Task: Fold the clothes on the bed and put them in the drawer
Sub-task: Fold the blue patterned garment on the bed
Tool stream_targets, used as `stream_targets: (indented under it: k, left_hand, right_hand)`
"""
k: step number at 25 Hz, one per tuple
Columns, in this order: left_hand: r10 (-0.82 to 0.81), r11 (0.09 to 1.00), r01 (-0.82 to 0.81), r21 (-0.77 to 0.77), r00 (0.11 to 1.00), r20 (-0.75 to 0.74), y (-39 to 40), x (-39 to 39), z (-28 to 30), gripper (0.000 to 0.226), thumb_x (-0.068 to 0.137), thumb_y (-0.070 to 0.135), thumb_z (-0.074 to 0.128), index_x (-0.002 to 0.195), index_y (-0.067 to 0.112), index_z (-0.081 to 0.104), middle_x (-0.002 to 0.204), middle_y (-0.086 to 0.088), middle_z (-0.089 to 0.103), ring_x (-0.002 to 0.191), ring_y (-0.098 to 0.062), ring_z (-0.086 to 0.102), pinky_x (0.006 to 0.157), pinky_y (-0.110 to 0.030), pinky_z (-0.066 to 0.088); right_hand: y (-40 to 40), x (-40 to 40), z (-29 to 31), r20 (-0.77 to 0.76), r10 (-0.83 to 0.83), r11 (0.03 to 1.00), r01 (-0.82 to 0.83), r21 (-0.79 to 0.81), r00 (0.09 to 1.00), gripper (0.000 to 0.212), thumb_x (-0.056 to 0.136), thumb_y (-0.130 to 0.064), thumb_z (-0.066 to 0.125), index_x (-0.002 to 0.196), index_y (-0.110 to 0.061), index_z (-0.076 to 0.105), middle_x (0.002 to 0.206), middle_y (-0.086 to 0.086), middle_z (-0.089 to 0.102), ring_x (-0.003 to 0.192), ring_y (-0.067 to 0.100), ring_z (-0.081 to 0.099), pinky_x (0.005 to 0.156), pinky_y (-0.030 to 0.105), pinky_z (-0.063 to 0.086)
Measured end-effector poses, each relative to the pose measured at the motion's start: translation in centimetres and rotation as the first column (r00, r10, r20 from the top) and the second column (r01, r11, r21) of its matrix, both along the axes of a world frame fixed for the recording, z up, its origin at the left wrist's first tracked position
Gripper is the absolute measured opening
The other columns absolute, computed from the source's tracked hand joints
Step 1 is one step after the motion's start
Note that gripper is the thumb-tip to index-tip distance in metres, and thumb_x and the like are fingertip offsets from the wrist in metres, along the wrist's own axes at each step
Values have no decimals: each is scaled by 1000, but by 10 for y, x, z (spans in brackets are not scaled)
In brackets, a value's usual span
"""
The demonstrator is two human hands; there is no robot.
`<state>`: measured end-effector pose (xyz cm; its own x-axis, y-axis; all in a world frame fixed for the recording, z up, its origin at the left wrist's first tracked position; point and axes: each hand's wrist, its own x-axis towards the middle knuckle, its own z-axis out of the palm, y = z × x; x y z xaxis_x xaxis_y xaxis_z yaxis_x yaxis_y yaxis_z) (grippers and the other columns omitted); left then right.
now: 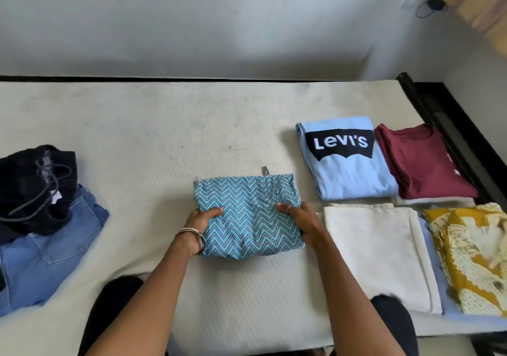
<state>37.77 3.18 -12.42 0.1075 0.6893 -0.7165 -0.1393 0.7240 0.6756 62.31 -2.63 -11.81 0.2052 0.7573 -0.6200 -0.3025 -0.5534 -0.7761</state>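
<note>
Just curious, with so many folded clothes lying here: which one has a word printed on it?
The light blue shirt, at the back beside the maroon shirt. It alone bears lettering: "Levi's" in white on a dark patch.

The faded blue denim jeans [46,248] run off the left edge, partly buried under a dark drawstring garment [33,188]. The yellow patterned cloth [474,257] is cut at the right edge. A pale blue piece [436,262] peeks from beneath the cream folded cloth [375,254], mostly hidden.
</note>
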Motion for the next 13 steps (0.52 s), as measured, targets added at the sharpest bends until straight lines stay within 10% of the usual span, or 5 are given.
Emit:
stream_targets:
  k: [8,13]
  left_hand:
    - [-222,952,138,274,926,305,-76,155,49,65,68,-3,74,128,8,52,118,-18,66,104,-38,65,85,-57,53]
    - [-354,931,341,131,931,93,-161,234,6,53,76,-7,74,113,16,44,122,-19,63,88,-24,66,77,-41,56]
  right_hand:
    - [-121,156,75,166,-232,925,165,343,958,34,85,0,67,118,-2,62,105,13,73,90,29,72,72,38,59]
    - [-196,233,27,537,-84,996,83,26,839,46,89,-12,71,131,-7,53,127,18,63,105,32,66,84,41,55]
